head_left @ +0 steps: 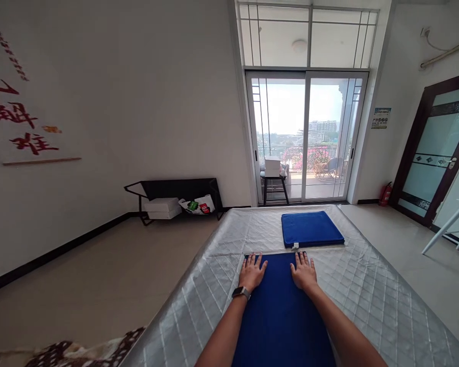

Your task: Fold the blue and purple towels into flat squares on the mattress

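Both my flat, open grips, left hand (251, 272) and right hand (303, 271), press the dark blue towel (281, 316); I keep palms level, smoothing outward evenly.

Both hands, left (251, 272) and right (303, 271), lie flat on a blue towel (279, 311), seemingly pressing it onto the quilted bed (375, 295).

Home bedroom: quilted bed (367, 285), balcony sliding doors (306, 135), wall scroll (19, 127).

Silver quilted bed (367, 295), flat blue towel (279, 316) spread near, folded blue towel (311, 228) beyond
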### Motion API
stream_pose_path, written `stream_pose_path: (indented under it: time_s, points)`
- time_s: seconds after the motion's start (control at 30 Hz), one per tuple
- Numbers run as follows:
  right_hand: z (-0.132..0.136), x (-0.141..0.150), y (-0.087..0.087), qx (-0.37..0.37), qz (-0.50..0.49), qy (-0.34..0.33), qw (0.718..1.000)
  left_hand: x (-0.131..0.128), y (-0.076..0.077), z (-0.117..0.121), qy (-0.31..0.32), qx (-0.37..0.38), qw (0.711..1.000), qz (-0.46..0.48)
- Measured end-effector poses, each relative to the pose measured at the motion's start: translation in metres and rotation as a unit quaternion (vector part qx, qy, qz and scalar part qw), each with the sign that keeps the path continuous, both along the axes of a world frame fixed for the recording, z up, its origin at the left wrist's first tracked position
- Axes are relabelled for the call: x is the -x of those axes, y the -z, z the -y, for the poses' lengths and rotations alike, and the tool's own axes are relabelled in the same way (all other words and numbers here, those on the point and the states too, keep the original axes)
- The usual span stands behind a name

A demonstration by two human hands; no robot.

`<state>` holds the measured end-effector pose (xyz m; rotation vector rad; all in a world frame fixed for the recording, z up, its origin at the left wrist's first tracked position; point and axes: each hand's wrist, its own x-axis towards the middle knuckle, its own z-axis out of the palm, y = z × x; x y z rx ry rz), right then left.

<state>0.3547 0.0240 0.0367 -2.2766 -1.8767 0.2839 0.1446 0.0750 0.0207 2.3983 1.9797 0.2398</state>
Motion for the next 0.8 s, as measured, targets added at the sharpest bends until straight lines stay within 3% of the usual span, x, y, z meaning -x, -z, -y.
stream_pose_path:
  time_s: [0.13, 0.43, 0.5, 0.6, 0.7, 0.8]
  points:
    - [-0.001, -0.004, 0.000, 0.012, -0.004, -0.008, 1.000, 0.015, 0.001, -0.006, -0.007, 0.006, 1.000, -0.006]
    - [0.003, -0.007, 0.002, -0.015, -0.009, -0.019, 1.000, 0.012, -0.003, -0.004, 0.002, -0.006, 1.000, -0.016]
    - [0.003, -0.007, 0.002, -0.014, -0.011, -0.021, 1.000, -0.001, -0.003, 0.003, 0.019, -0.030, 0.999, -0.010]
    - [0.002, -0.007, 0.001, -0.017, -0.009, -0.027, 0.999, -0.039, 0.004, 0.022, 0.096, -0.064, 0.993, 0.016]
    - [0.003, -0.009, 0.000, -0.016, -0.009, -0.033, 0.999, -0.078, 0.013, 0.041, 0.155, -0.048, 0.986, 0.029]
    - [0.004, -0.009, -0.001, -0.013, -0.007, -0.037, 0.999, -0.089, 0.016, 0.051, 0.163, -0.024, 0.986, 0.026]
